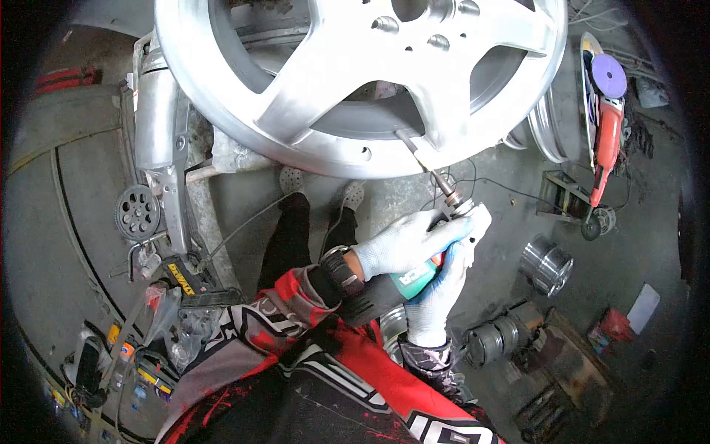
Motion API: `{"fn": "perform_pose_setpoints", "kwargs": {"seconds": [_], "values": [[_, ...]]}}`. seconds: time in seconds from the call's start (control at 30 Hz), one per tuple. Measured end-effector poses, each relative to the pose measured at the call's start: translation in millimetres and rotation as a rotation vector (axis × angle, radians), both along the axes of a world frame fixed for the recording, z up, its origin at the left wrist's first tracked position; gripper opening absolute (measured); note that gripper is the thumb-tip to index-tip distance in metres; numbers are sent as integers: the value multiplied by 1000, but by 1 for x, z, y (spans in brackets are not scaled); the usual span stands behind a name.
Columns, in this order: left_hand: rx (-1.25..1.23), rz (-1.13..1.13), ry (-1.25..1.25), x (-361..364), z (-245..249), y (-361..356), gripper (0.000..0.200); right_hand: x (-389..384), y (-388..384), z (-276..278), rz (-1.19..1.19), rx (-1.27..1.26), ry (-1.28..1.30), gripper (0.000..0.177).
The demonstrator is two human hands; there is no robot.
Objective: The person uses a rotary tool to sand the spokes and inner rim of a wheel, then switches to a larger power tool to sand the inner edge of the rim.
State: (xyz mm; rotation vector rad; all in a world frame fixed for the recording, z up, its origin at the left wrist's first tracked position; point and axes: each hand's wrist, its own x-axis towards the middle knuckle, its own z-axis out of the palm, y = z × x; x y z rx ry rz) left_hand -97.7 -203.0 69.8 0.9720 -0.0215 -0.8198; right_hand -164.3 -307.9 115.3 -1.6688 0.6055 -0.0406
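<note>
A bare silver alloy wheel [436, 96] fills the top of the view, its spokes and bolt holes facing me. Both my hands wear pale work gloves and are wrapped round a die grinder [415, 281] with a green body. My left hand [407, 240] closes over its front end, below the metal collar. Lower down, my right hand [441, 292] grips the body from the right side. The long shaft [442, 181] points up and left, its tip overlapping the wheel's opening beside a spoke base.
A red angle polisher [608, 137] with a purple pad hangs at the right. Metal cylinders [547, 265] lie on the floor below it. To the left are a silver machine arm [159, 118], a pulley [137, 210] and a DEWALT tool [183, 277]. Cords cross the floor near my shoes.
</note>
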Motion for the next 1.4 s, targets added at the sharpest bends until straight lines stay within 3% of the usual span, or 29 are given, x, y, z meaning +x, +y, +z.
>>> {"fn": "perform_pose_setpoints", "kwargs": {"seconds": [0.03,0.13,0.23,0.57,0.77,0.9,0.97,1.0,1.03,1.1,1.23,1.27,1.4], "values": [[-2,0,-1,3,2,1,45,1,1,1,0,-2,-1,37],[35,-62,-86,17,17,8,46,6,5,5,-207,332,12,40],[-34,-28,39,5,0,-1,50,-1,-2,-2,-139,280,1,40],[186,-116,-92,5,-7,2,55,-16,9,0,-154,371,20,45],[61,-92,-41,-9,5,34,44,-34,32,-5,-134,315,12,44],[93,21,-182,-25,-1,54,37,-40,48,-3,-104,267,29,44],[291,80,-632,-33,-7,58,37,-41,53,1,-151,342,51,44],[251,28,-374,-27,10,62,37,-41,52,2,-135,333,45,43],[248,28,-376,-25,10,59,37,-40,52,2,-117,324,39,43],[29,-26,-63,-18,11,46,37,-37,49,3,-165,310,18,42],[131,-220,-12,3,14,27,44,-32,31,-1,-249,258,-29,43],[124,-201,-27,-4,-2,18,46,-36,27,-5,-165,92,-29,44],[49,-120,-49,-11,7,38,44,-36,44,-4,-240,217,-49,43]]}}
